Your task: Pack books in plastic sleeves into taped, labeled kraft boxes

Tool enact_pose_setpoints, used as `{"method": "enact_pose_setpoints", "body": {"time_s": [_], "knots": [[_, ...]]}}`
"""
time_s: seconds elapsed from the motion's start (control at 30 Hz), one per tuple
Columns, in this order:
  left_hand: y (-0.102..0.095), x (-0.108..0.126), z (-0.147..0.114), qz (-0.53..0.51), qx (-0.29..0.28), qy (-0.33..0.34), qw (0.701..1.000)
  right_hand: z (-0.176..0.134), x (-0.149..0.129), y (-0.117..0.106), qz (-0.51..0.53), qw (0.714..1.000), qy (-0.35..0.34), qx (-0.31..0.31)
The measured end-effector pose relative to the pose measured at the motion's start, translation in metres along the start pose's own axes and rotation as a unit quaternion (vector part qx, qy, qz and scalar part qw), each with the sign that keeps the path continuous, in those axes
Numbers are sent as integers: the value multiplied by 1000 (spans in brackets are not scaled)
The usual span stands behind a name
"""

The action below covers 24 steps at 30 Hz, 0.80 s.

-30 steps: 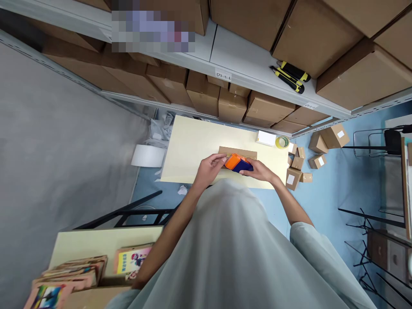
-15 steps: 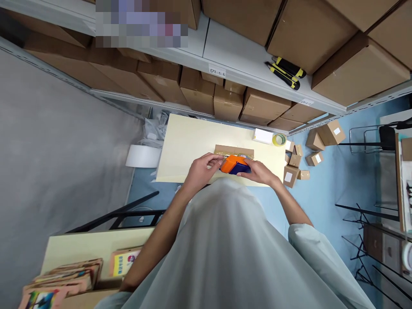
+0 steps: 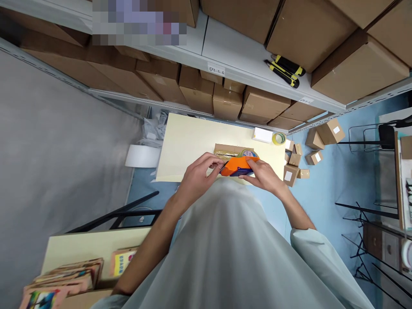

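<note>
My right hand (image 3: 264, 175) is wrapped round an orange and dark-blue tape dispenser (image 3: 237, 165), thumb on its top. A roll of tape (image 3: 249, 153) shows at the dispenser's far side. My left hand (image 3: 203, 171) is closed in a pinch at the dispenser's left end; whatever lies between its fingertips is too small to make out. Just beyond the dispenser, a long brown cardboard box (image 3: 225, 148) with shiny tape along it lies on the pale yellow table (image 3: 188, 137). The dispenser hides part of this box.
At the table's far right are a white box (image 3: 262, 135) and a tape roll (image 3: 279, 138). A shelf (image 3: 238, 47) with cartons and two yellow-black cutters (image 3: 285, 72) hangs over the far edge. Small cartons (image 3: 291, 175) lie on the floor at right. Books (image 3: 69, 279) sit lower left.
The dispenser has turned in my right hand, showing more orange and less blue, and its tape roll is now more visible. My right hand has shifted slightly right.
</note>
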<state>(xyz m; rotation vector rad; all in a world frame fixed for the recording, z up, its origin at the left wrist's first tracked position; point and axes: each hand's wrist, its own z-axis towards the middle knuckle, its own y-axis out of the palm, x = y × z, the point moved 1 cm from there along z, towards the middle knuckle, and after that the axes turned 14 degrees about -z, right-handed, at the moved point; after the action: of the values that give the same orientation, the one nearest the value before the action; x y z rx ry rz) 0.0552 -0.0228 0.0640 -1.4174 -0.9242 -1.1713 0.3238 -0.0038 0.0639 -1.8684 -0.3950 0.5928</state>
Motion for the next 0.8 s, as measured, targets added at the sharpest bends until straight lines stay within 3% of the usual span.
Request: {"method": "enact_pose_setpoints", "body": {"time_s": [0.3, 0.8], "knots": [[-3, 9, -11, 36, -3, 65, 997, -12, -7, -8, -30, 996, -37, 72], [1, 14, -12, 94, 11, 113, 989, -21, -10, -11, -86, 988, -53, 113]]}}
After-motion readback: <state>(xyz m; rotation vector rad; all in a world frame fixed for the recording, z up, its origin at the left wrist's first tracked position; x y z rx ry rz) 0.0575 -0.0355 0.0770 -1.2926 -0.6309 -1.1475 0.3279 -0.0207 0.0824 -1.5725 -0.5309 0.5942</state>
